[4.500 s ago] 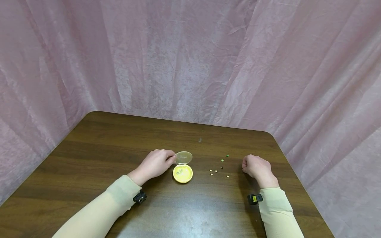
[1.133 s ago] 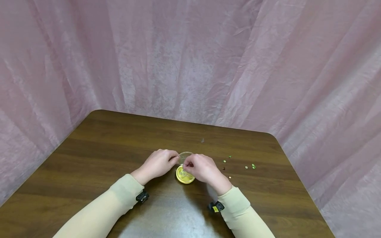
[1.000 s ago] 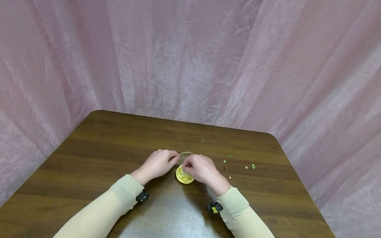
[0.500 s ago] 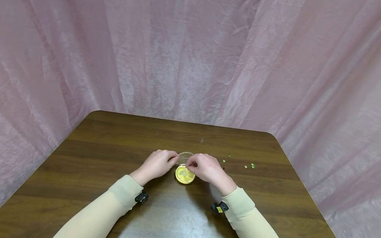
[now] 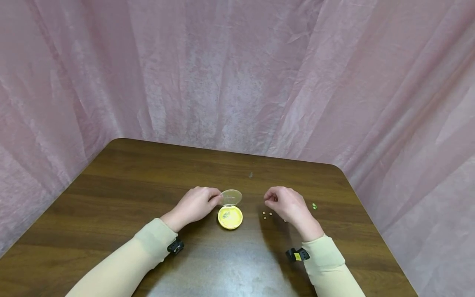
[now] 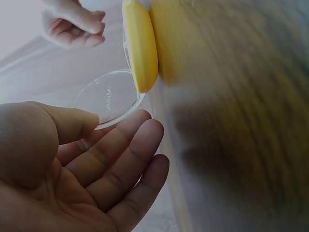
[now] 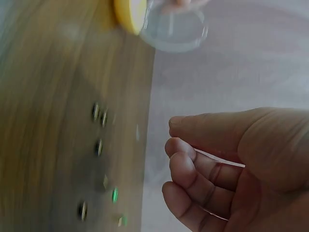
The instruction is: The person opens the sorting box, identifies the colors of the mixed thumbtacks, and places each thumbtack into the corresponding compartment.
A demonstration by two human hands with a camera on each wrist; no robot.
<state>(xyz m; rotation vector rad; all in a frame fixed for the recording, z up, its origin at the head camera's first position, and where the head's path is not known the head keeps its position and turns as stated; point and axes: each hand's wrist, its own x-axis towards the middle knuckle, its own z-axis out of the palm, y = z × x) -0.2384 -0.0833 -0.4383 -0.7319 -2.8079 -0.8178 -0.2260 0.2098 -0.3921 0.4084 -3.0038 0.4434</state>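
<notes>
A round yellow case (image 5: 234, 221) lies on the table, its clear hinged lid (image 5: 232, 198) raised. A few small items (image 5: 226, 215) sit inside, too small to make out. My left hand (image 5: 194, 204) pinches the lid's edge between thumb and fingers, as the left wrist view shows at the transparent lid (image 6: 108, 99). To the right of the case, my right hand (image 5: 291, 206) hovers above the table with loosely curled fingers and nothing visible between them. Below it are several small gold-coloured round pieces (image 5: 271, 214); in the right wrist view a green piece (image 7: 115, 195) lies farther along.
Small green pieces (image 5: 314, 206) lie to the right of my right hand. The brown wooden table (image 5: 141, 177) has a rounded far edge, with a pink curtain (image 5: 222, 82) behind it. A small greyish mark (image 5: 250, 175) shows near the back.
My right hand has left its spot above the yellow case and moved right, uncovering the case and the gold-coloured pieces. The left hand stays at the lid.
</notes>
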